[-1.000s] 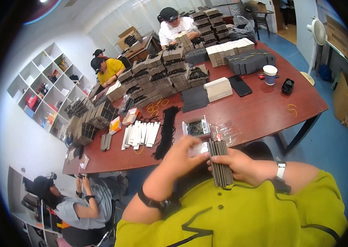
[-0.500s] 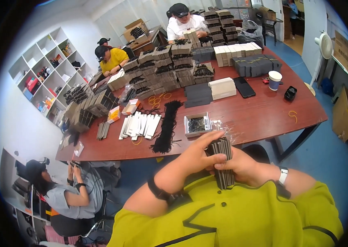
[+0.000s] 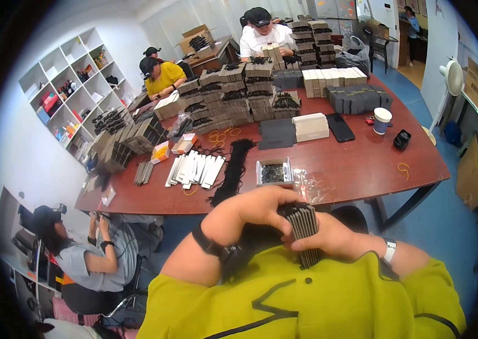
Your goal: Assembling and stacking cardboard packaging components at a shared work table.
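Bundle (image 3: 305,226): bunch of thin grey strips packed side by side, up off the bench (image 3: 363,164) in front of the person's chest, tilted a bit, sitting between both hands
Left hand (image 3: 264,206): fingers wrapped over the top end and left side, so yeah, gripping the stack, though some fingertips are hidden behind it
Right hand (image 3: 332,231): fingers closed around the right side of the same stack, thumb laid across the front edges
Strips so far: they look gathered into one fairly neat block, but I can't make out any band or cord around it, so I'd call this one partway there
Finished-looking pile: tons of grey stacks (image 3: 230,90) heaped up at the back, lots with black cord bits on top, so imo plenty is already done
Loose stuff left: white strips (image 3: 193,170) fanned out, with a long heap of black cords (image 3: 236,169) just beside them, so these look unused to me
Small box: white box (image 3: 259,172) of tiny dark bits just past the hands, crinkly clear plastic (image 3: 315,189) next to it
Farther right: black phone (image 3: 340,128), then a paper cup (image 3: 382,121)
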A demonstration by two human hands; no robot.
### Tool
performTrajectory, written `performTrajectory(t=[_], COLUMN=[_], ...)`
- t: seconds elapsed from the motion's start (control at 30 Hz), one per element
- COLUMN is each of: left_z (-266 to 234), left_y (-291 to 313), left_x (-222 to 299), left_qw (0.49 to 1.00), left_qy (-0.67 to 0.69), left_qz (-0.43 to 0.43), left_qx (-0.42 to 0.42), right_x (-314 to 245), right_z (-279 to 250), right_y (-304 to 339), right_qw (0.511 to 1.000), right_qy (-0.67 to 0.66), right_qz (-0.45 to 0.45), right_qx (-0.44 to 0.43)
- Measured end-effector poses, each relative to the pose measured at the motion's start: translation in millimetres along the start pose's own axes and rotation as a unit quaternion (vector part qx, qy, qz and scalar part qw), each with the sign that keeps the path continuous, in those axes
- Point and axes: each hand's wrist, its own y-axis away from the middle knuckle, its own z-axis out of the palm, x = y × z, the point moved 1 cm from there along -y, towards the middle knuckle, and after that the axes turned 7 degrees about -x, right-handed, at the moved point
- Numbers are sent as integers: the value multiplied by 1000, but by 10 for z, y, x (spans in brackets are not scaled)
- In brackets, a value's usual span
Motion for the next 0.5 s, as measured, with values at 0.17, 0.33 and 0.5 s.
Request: performTrajectory(t=[0.17,0.33,0.5], left_z=[-477,-406,-12], left_y=[121,-9,-15], left_x=[-73,-564,-788], left_qw=[983,958,908], left_qy=[133,215,-98], left_qz=[-114,-161,-312], left_qx=[-49,103,263], right_x=[-30,70,182], right_z=[13,-62,-175], right_y=[13,-40,-69], right_qw=[998,986,965], right_qy=[-48,-153,-240], right_qz=[41,48,48], right_qx=[19,50,92])
